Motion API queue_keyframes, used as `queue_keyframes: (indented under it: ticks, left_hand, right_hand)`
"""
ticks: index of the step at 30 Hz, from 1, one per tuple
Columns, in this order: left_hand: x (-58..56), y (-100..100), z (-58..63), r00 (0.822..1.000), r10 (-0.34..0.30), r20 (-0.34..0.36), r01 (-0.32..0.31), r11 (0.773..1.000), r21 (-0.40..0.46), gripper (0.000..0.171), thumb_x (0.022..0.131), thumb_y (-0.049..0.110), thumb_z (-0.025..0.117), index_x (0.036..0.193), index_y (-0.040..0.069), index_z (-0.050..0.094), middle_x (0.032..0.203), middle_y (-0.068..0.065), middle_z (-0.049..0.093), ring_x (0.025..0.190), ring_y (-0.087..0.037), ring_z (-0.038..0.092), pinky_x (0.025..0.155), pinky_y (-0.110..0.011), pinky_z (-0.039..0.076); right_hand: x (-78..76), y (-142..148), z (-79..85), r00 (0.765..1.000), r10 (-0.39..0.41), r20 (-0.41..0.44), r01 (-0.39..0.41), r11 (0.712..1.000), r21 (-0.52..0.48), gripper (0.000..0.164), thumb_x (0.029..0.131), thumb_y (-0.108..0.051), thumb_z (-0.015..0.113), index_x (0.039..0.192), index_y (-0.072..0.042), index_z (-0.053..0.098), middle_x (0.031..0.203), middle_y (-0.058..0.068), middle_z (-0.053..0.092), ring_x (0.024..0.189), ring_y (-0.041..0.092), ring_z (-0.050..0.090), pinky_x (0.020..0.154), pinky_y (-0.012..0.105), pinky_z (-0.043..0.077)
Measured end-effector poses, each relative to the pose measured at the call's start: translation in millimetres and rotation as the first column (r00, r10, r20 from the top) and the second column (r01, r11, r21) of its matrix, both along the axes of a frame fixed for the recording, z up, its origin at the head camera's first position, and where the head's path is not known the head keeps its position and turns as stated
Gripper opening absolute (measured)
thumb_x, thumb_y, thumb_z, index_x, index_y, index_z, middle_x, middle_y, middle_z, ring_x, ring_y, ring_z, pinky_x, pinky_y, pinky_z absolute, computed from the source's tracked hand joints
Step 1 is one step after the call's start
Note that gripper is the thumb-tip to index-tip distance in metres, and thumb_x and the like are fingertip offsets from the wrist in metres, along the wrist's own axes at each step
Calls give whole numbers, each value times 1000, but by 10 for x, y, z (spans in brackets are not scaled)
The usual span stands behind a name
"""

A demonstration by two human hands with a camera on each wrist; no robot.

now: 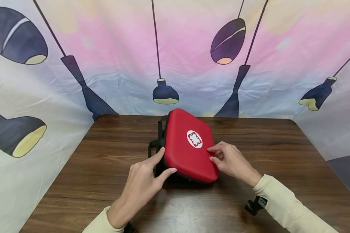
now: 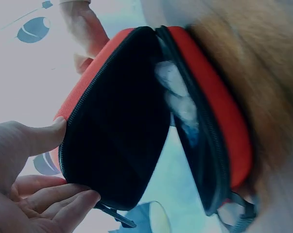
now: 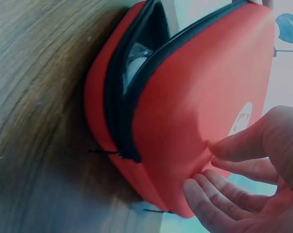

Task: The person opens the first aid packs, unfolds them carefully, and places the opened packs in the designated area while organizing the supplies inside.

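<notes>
A red first aid case [image 1: 189, 145] with a white cross emblem stands on the table, its zipper undone and its lid partly raised. My left hand [image 1: 144, 181] grips the lid's rim at the left, thumb on the red outside and fingers at the black zippered edge. Fingertips of my right hand [image 1: 230, 160] touch the lid's outer face near its right edge. Through the gap, the left wrist view shows the dark lid lining [image 2: 119, 121] and clear plastic packets [image 2: 178, 92] in the lower half. Most of the contents are hidden.
The dark wooden table [image 1: 105, 145] carries the case near its middle. Behind hangs a cloth backdrop [image 1: 119, 48] printed with lamps. A black handle [image 1: 153, 147] juts from the case's left side. A small black wrist camera [image 1: 256, 205] sits below the right sleeve.
</notes>
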State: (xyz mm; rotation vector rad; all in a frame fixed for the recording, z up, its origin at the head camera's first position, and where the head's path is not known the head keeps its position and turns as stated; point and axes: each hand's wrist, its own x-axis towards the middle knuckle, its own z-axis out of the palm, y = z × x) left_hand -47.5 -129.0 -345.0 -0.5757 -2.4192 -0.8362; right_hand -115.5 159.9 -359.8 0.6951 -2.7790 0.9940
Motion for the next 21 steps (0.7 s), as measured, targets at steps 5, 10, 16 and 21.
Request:
queue_keyframes:
  ticks: [5, 10, 16, 21]
  left_hand:
    - [-22, 95, 71, 998, -46, -36, 46, 999, 16, 65, 80, 28, 89, 135, 3, 65, 127, -10, 69, 79, -15, 72, 64, -27, 57]
    - [-55, 197, 137, 993, -99, -58, 102, 994, 44, 65, 82, 29, 87, 136, 2, 64, 131, -11, 67, 100, -21, 73, 72, -31, 61]
    - [-78, 322, 222, 983, -153, -105, 159, 986, 55, 65, 83, 28, 87, 136, 1, 63, 132, -12, 66, 112, -23, 69, 80, -34, 61]
    - [-84, 410, 280, 977, -178, -114, 185, 981, 55, 64, 83, 26, 86, 137, 2, 63, 133, -11, 65, 112, -22, 69, 80, -33, 61]
  right_hand:
    - [37, -53, 104, 1000, 17, 20, -17, 1000, -5, 29, 84, 0, 77, 113, -1, 76, 95, 4, 70, 75, 8, 66, 70, 32, 59]
    - [75, -63, 228, 997, 21, 69, -17, 998, -58, 26, 88, -4, 76, 114, -2, 76, 94, 4, 74, 76, 10, 70, 69, 25, 58]
    - [123, -66, 369, 994, 41, 106, -28, 992, -124, 29, 91, -8, 75, 119, -1, 73, 101, 8, 75, 80, 13, 73, 70, 26, 60]
    - [182, -81, 483, 995, 45, 94, -31, 989, -146, 31, 92, -8, 75, 121, -1, 72, 104, 9, 75, 82, 13, 73, 71, 27, 61]
